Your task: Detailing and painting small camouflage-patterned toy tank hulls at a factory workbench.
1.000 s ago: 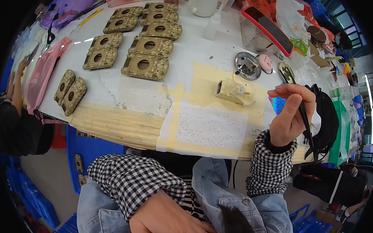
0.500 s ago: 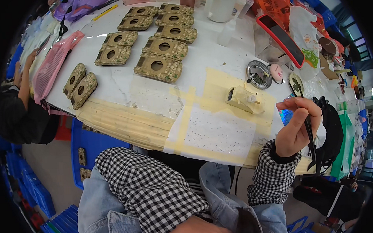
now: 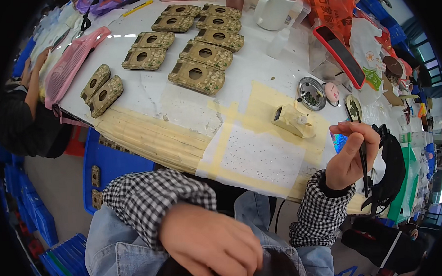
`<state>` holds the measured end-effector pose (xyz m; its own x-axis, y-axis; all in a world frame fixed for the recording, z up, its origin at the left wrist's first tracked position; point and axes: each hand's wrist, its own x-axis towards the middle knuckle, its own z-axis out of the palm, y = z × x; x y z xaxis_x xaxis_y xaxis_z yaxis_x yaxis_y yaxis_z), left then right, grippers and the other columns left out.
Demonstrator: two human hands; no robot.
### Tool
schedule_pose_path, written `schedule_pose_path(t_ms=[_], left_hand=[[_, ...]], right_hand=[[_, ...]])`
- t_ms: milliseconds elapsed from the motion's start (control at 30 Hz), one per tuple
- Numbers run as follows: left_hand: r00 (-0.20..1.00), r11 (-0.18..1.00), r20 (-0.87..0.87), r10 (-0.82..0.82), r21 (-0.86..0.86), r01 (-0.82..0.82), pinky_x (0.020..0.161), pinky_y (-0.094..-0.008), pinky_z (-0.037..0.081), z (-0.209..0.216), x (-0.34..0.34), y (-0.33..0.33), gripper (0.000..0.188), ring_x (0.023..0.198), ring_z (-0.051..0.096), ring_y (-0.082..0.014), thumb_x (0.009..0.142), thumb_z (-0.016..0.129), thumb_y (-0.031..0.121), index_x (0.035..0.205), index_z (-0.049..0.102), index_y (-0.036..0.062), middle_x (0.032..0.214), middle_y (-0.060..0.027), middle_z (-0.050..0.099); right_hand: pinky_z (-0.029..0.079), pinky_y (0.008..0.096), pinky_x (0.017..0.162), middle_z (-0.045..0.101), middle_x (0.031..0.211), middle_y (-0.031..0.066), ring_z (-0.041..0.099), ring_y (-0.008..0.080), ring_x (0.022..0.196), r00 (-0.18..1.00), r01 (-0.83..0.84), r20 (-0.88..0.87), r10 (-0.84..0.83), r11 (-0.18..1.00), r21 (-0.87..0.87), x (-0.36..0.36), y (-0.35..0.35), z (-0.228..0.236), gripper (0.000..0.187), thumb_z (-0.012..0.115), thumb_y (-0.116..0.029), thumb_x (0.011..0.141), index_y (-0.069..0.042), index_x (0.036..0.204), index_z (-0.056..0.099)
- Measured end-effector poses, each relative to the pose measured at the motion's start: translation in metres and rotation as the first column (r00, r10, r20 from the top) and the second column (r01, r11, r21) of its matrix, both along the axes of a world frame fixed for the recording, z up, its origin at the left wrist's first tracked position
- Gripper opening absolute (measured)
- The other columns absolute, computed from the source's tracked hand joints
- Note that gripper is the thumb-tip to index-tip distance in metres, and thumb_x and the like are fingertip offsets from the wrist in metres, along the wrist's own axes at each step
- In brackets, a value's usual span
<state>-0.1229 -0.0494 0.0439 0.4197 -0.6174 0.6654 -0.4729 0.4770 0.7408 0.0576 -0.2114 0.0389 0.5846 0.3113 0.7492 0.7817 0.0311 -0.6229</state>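
Observation:
My right hand (image 3: 349, 155) is raised over the table's right part, closed around black tweezers (image 3: 364, 169). The tweezers stand upright against the palm, the far end beside a small oval dish (image 3: 354, 106). At the lower edge my left hand (image 3: 210, 239) is over my chest, back of the hand up. Its fingers are loosely bent and partly apart over dark hair, nothing seen in them; the fingertips are partly hidden. Left of the right hand, a white sheet with tiny dots (image 3: 263, 156) is taped down near a tape-covered block (image 3: 293, 121).
Several camouflage toy tank hulls (image 3: 197, 76) with round holes stand in rows on the white table (image 3: 146, 99). A round metal dish (image 3: 311, 93), a phone in a red case (image 3: 339, 56) and a white mug (image 3: 273, 12) stand farther right. Another person's arm (image 3: 34, 86) is at far left.
My left hand has come up into view from the lower edge, above my chest. The right hand keeps the tweezers in nearly the same place. The view has shifted slightly.

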Motion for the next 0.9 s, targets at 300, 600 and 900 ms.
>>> schedule_pose_path(t_ms=[300, 600, 900], left_hand=[[0.025, -0.426, 0.848, 0.530, 0.292, -0.856, 0.079, -0.0362, 0.043, -0.022, 0.019, 0.149, 0.030, 0.088, 0.050, -0.0282, 0.068, 0.072, 0.022, 0.093, 0.061, 0.0078, 0.096, -0.0114, 0.053], [0.216, -0.218, 0.789, 0.575, 0.403, -0.889, 0.086, -0.0382, 0.042, -0.038, 0.028, 0.155, 0.033, 0.105, 0.049, -0.0330, 0.071, 0.071, 0.018, 0.097, 0.055, 0.0078, 0.114, -0.0175, 0.049], [0.174, -0.029, 0.263, 0.949, 0.623, -0.782, 0.089, -0.0328, 0.044, -0.033, 0.003, 0.156, 0.064, 0.103, 0.054, -0.0202, 0.064, 0.079, 0.015, 0.118, 0.048, 0.0035, 0.111, -0.0099, 0.054]], right_hand=[[0.048, 0.0259, 0.067, 0.055, 0.081, 0.0114, 0.058, 0.0161, 0.070, 0.998, -0.039, -0.039, 0.039, 0.999, 0.000, -0.002, 0.001, 0.000, 0.016, 0.047, -0.013, 0.092, 0.003, 0.092, 0.048], [0.050, 0.0271, 0.067, 0.059, 0.082, 0.0125, 0.061, 0.0172, 0.071, 0.999, -0.017, -0.043, 0.017, 1.000, -0.006, 0.001, -0.002, 0.002, 0.038, 0.038, -0.031, 0.097, 0.005, 0.096, 0.051], [0.050, 0.0282, 0.071, 0.061, 0.092, 0.0138, 0.060, 0.0177, 0.082, 0.998, 0.060, 0.020, -0.057, 0.976, -0.210, -0.006, -0.007, 0.022, 0.025, 0.040, -0.016, 0.096, 0.004, 0.093, 0.055]])
